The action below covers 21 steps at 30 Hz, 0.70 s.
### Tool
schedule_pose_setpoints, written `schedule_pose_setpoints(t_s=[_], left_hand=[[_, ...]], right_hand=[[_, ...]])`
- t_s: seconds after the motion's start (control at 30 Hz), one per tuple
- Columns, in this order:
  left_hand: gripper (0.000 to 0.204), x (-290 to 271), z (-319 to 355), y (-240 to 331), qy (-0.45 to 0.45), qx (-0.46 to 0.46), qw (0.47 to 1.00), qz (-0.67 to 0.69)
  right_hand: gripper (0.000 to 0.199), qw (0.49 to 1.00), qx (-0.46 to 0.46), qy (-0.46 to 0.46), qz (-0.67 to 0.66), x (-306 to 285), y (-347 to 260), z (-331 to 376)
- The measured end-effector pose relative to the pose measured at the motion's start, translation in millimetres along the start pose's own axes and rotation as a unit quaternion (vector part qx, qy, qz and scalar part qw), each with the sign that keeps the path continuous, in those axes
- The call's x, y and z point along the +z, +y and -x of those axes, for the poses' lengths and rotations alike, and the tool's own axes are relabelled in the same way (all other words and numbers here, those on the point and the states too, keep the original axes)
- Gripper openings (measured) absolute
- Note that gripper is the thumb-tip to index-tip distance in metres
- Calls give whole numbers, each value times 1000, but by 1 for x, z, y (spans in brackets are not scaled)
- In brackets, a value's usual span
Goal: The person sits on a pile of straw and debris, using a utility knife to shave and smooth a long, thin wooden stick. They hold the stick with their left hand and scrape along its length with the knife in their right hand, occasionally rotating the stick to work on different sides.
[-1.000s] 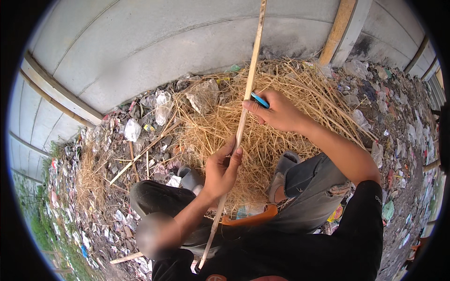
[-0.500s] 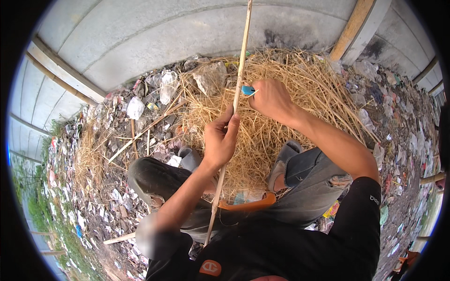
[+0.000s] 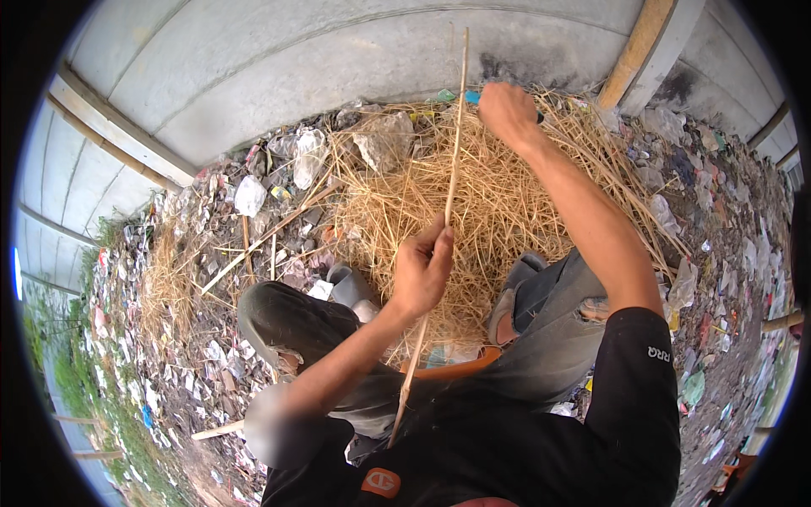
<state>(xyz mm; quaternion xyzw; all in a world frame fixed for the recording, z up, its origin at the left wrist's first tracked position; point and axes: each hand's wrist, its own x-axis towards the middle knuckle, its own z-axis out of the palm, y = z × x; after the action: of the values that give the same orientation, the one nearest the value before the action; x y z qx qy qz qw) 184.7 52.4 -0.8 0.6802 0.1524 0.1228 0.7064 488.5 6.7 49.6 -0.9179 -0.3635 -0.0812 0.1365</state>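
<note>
A long thin strip of split bamboo (image 3: 457,156) runs upright from my lap towards the wall, its lower end against my shirt. Around its middle, my left hand (image 3: 425,269) is closed, thumb along the top. My right hand (image 3: 509,114) is a fist near the strip's far end, gripping what looks like a blue cutter knife (image 3: 472,97). Only a bit of blue shows beside the strip; its blade cannot be made out. Beneath both hands spreads a heap of pale bamboo shavings (image 3: 507,198), lying between and beyond my feet.
A grey concrete wall (image 3: 338,59) with a wooden post (image 3: 638,51) stands at the far side. A rock (image 3: 384,142) lies by the shavings. Scattered litter and loose sticks (image 3: 245,262) cover the ground on the left. An orange seat edge (image 3: 460,367) shows below my legs.
My right hand has moved away from me, up along the strip towards its far end, with the blue cutter knife. My left hand and the strip have shifted slightly right and nearer.
</note>
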Motion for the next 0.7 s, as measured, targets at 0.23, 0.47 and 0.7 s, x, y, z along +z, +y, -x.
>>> schedule_pose_setpoints(t_s=[0.23,0.47,0.7], left_hand=[[44,-15,-2,14,-69,-21,987,144],[49,-15,13,7,-108,-3,994,-8],[44,-45,79,-31,-266,29,963,-24]], right_hand=[[23,998,19,46,-24,-11,26,-16],[23,985,161,48,-23,-39,67,-28],[32,899,413,143,15,-63,240,20]])
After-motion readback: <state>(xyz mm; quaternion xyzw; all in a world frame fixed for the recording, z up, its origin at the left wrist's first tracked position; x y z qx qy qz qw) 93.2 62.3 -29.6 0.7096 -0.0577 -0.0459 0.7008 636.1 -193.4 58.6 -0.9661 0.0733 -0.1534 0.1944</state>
